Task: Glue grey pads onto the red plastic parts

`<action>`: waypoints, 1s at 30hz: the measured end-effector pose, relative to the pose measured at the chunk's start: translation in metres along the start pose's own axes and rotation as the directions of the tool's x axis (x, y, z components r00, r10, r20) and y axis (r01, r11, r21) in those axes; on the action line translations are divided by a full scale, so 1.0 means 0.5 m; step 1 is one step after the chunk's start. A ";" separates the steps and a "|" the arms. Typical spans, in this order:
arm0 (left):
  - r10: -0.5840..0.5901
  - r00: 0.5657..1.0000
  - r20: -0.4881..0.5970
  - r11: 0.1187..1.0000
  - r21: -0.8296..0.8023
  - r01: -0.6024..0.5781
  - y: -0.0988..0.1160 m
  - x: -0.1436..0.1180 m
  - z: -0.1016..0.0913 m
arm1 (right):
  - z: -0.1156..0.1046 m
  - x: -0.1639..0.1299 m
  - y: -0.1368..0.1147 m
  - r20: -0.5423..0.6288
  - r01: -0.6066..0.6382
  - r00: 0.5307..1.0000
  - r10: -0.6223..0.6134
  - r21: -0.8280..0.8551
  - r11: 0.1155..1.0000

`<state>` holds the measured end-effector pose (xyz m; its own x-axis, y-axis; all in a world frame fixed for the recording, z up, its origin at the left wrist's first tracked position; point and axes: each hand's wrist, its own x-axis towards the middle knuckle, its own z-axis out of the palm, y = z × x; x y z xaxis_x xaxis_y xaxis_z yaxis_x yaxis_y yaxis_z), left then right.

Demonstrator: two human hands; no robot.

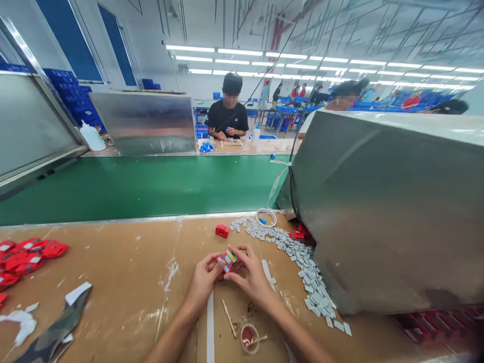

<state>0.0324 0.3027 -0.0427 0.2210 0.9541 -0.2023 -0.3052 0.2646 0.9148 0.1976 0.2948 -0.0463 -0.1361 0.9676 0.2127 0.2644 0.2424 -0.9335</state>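
Hands are meeting over the brown table [124,272], just in front of the small red part [227,260] they are sharing. The left hand [203,280] is closing its fingers around the near-left side of that part, and the right hand [247,271] is pinching its right end, thumb and fingertips pressing on a pale label on top. The part is being held slightly above the table, not resting on it.

Beyond the red part, another red block [222,231] is lying alone on the table. To the right of the held part, a trail of small grey tiles [302,262] is curving along the foot of a big metal hood [389,212]. Nearer the person than the held part, a thin wooden stick [229,318] is lying beside a small round cup [249,338]. Far to the left of the held part, a heap of red pieces [26,254] is sitting at the table's edge. Behind the table, a green belt [143,186] is stretching across, and a person in a black shirt [227,118] is sitting beyond it.
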 end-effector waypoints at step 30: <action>0.216 0.966 0.138 0.889 0.381 -0.254 0.011 -0.016 -0.032 | 0.003 -0.026 0.022 0.118 0.027 0.991 -0.055 0.224 0.974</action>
<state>0.0143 0.2987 -0.0416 0.2757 0.9599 0.0508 0.0253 -0.0601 0.9979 0.2008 0.2849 -0.0598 -0.2621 0.9377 0.2280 0.0396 0.2466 -0.9683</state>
